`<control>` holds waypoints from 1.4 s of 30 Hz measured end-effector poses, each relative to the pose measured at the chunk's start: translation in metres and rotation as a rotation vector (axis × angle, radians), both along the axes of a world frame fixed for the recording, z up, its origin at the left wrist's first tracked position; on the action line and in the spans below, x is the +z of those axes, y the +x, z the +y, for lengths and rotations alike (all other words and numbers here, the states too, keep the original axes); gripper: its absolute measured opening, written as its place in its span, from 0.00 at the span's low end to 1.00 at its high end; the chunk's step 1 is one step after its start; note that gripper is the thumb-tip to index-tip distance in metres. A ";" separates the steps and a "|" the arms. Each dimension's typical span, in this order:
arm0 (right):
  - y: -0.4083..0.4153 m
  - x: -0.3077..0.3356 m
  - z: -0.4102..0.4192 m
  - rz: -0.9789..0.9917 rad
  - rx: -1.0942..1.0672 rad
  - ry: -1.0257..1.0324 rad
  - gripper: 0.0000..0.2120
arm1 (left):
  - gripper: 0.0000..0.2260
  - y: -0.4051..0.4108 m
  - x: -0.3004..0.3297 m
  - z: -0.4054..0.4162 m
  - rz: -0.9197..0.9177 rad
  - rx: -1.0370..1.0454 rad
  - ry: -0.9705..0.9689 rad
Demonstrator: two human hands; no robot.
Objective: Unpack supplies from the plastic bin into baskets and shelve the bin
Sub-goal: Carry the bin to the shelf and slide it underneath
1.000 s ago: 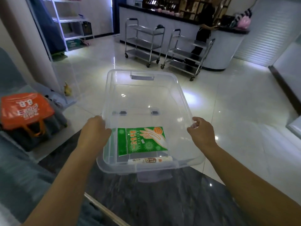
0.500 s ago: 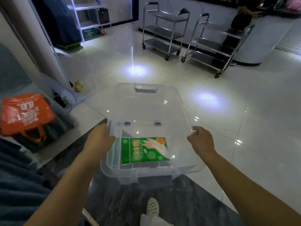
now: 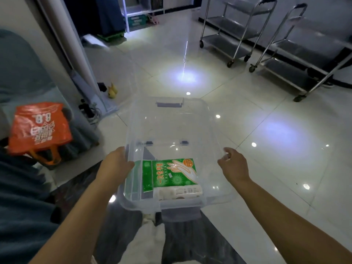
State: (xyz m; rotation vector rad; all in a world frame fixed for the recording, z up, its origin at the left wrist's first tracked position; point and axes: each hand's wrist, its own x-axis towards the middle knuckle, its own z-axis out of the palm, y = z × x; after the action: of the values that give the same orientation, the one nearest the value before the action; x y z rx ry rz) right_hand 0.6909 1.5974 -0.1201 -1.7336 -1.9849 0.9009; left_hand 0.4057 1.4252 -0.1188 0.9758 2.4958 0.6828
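I carry a clear plastic bin (image 3: 207, 119) in front of me, above the floor. My left hand (image 3: 116, 164) grips its left rim and my right hand (image 3: 233, 164) grips its right rim. Inside, at the near end, lies a green and white pack of disposable gloves (image 3: 169, 173) with a hand drawn on it. A small white tube-like pack (image 3: 179, 193) lies just in front of the gloves, against the near wall. The far half of the bin holds nothing.
An orange shopping bag (image 3: 40, 130) sits on a blue seat at the left. Two steel trolleys (image 3: 238, 27) (image 3: 304, 54) stand at the back right on the glossy tiled floor. A white shelf unit (image 3: 139, 14) stands far back. My legs and a dark floor strip are below.
The view has tilted down and the trolleys look closer. The bin stays held by both rims, and the small white pack shows again at the near wall.
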 end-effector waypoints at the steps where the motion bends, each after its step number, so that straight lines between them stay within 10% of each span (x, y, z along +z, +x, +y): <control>1: -0.012 -0.003 0.015 -0.003 -0.003 0.000 0.22 | 0.08 -0.013 -0.004 0.015 -0.003 0.006 0.003; 22: -0.212 -0.005 0.339 -0.026 -0.126 0.061 0.22 | 0.08 -0.234 -0.020 0.378 -0.016 -0.181 -0.071; 42: -0.362 -0.021 0.696 0.078 0.029 0.012 0.18 | 0.20 -0.357 -0.019 0.689 -0.122 0.061 -0.133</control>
State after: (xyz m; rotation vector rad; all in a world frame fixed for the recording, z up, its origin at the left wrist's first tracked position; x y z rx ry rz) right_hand 0.3293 2.2933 -0.1410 -1.6412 -1.9664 0.9492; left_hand 0.0491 2.1146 -0.1381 0.7898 2.4375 0.5685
